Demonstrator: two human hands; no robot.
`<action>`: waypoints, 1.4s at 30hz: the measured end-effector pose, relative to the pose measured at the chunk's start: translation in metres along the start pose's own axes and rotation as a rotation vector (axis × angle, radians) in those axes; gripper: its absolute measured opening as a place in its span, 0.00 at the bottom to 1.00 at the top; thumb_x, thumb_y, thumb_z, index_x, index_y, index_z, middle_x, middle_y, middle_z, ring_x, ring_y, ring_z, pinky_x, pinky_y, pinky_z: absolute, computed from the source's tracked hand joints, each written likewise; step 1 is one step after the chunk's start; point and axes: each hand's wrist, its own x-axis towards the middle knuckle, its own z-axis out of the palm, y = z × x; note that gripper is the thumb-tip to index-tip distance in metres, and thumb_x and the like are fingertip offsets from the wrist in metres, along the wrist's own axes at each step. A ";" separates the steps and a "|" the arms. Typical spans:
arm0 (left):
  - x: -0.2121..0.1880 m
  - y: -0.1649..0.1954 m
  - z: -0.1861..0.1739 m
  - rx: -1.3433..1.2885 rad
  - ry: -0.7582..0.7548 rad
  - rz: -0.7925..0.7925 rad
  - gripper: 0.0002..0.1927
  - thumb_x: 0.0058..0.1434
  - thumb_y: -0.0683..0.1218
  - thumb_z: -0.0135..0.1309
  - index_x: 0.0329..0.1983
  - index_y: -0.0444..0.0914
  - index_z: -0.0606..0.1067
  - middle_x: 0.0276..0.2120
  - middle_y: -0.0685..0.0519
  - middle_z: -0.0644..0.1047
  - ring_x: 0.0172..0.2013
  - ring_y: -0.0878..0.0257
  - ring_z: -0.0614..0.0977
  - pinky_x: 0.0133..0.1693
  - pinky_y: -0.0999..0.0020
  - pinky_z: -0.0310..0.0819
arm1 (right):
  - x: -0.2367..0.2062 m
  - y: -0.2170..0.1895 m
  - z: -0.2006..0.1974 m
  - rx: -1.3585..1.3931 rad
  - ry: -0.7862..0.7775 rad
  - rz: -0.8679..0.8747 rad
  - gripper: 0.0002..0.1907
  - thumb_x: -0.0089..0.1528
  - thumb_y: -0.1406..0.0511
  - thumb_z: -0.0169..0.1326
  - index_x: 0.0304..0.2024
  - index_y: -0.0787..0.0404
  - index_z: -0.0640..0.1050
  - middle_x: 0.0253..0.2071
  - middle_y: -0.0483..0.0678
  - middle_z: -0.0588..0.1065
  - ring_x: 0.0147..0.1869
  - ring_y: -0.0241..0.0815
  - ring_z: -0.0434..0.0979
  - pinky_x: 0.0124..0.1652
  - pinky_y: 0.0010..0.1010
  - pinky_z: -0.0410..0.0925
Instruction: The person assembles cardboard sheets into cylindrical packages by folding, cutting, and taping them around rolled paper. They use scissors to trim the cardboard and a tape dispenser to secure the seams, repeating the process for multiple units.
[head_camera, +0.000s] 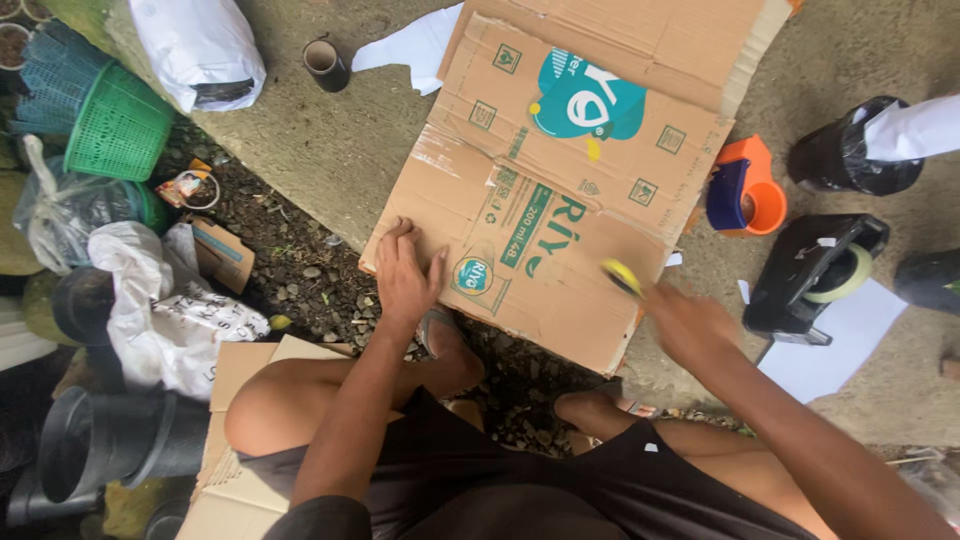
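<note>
A flattened brown cardboard box with teal print lies on the concrete ground in front of me. My left hand presses flat on its near left corner, fingers spread. My right hand, blurred by motion, is closed around a small yellow tool whose tip sits over the cardboard's near right edge. My bare knees and sandalled feet are just below the cardboard.
An orange and blue tape dispenser and a black tape dispenser lie to the right, with white paper sheets. A tape core, white sack, green baskets, black pots and bags crowd the left.
</note>
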 end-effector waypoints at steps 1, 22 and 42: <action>0.002 0.005 0.001 0.029 -0.031 -0.019 0.23 0.61 0.47 0.60 0.54 0.30 0.70 0.56 0.35 0.70 0.61 0.39 0.70 0.61 0.45 0.63 | -0.031 0.021 0.009 -0.018 -0.051 0.064 0.32 0.54 0.66 0.54 0.62 0.55 0.67 0.58 0.50 0.73 0.46 0.53 0.83 0.38 0.45 0.76; 0.067 0.025 0.064 0.038 -0.076 -0.166 0.29 0.66 0.43 0.52 0.70 0.31 0.62 0.66 0.36 0.64 0.68 0.41 0.65 0.68 0.50 0.57 | -0.001 0.040 -0.025 0.027 0.006 0.058 0.38 0.55 0.71 0.50 0.70 0.57 0.65 0.48 0.54 0.78 0.44 0.55 0.83 0.39 0.49 0.75; 0.092 0.024 0.099 0.135 -0.161 -0.082 0.38 0.69 0.52 0.49 0.73 0.23 0.56 0.72 0.36 0.60 0.76 0.41 0.56 0.76 0.45 0.45 | 0.053 0.073 -0.032 -0.061 -0.009 0.138 0.27 0.60 0.69 0.47 0.63 0.63 0.66 0.48 0.57 0.77 0.41 0.54 0.84 0.36 0.44 0.77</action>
